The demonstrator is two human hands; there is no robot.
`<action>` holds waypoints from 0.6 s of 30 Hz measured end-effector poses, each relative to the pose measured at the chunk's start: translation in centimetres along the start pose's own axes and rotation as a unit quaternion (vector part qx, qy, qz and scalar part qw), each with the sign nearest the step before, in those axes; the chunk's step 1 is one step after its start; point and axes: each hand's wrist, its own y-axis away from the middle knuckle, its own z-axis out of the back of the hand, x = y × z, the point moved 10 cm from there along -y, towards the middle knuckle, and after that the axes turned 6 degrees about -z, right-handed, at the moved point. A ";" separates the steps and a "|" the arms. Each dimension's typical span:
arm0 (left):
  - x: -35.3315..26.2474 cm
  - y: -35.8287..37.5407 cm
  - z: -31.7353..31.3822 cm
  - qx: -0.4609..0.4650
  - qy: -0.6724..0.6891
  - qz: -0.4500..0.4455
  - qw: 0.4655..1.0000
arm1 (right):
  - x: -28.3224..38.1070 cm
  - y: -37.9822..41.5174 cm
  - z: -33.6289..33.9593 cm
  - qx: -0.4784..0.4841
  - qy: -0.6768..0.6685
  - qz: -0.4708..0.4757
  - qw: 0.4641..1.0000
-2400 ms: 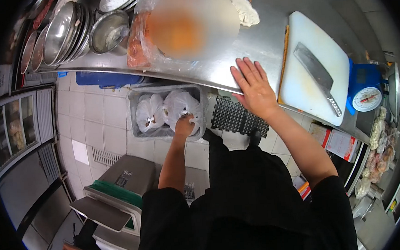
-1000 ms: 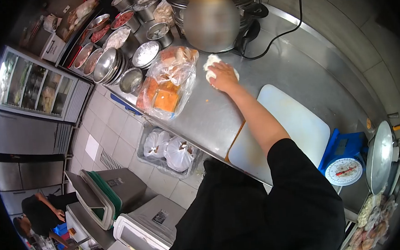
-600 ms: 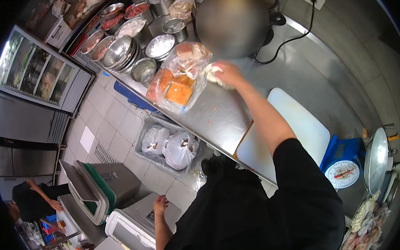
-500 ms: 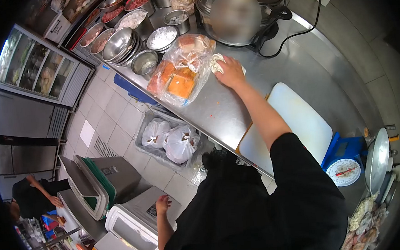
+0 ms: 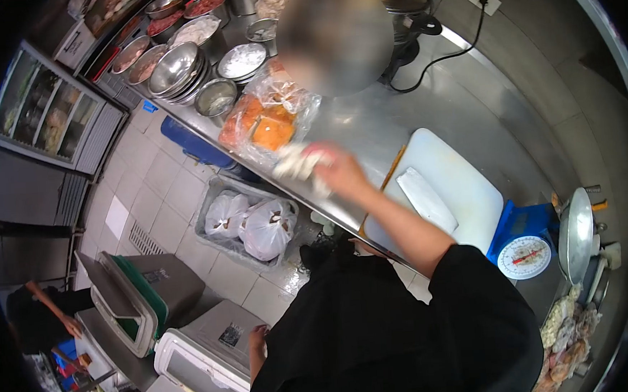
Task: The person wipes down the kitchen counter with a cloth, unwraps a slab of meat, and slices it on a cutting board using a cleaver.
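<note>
A crumpled whitish cloth (image 5: 299, 162) is in my right hand (image 5: 335, 172), closed round it over the front edge of the steel counter (image 5: 356, 125); both are blurred. Just behind the cloth are clear plastic bags with orange blocks (image 5: 273, 132). Right of my forearm lies a white cutting board (image 5: 465, 194), with a flat, pale blade-like piece (image 5: 427, 200) on it, partly behind my arm. My left hand (image 5: 257, 337) hangs low beside my body, above the grey bins, with its fingers loosely bent and apart and nothing visible in it.
Steel bowls (image 5: 175, 69) and meat containers (image 5: 200, 32) line the counter's far left. A blue scale (image 5: 524, 248) stands beside the board. A cord (image 5: 456, 58) crosses the back. Below are a crate with white bags (image 5: 267, 229) and bins (image 5: 195, 361). Another person (image 5: 41, 313) is at far left.
My right hand has moved with the cloth from beside the bags toward the counter's front edge. The pale piece on the board has come into sight. My left hand is lower and partly hidden.
</note>
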 end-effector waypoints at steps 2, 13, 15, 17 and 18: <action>-1.3 -0.3 1.0 -0.028 0.062 0.014 0.998 | -3.6 -4.3 9.2 -0.119 0.127 -0.089 0.981; -18.7 -9.0 -0.6 -0.085 0.049 -0.176 0.980 | -7.6 -2.5 4.9 -0.035 0.378 0.008 0.925; -31.3 -9.2 -3.6 -0.081 0.033 -0.293 0.952 | -6.2 0.3 2.3 0.078 0.193 -0.012 0.978; -45.2 -6.0 -7.9 -0.048 0.023 -0.381 0.923 | -4.2 2.2 5.6 0.059 0.121 -0.030 0.990; -51.1 -4.5 -10.6 -0.023 0.034 -0.413 0.910 | -3.2 3.0 8.4 0.024 0.084 -0.036 0.996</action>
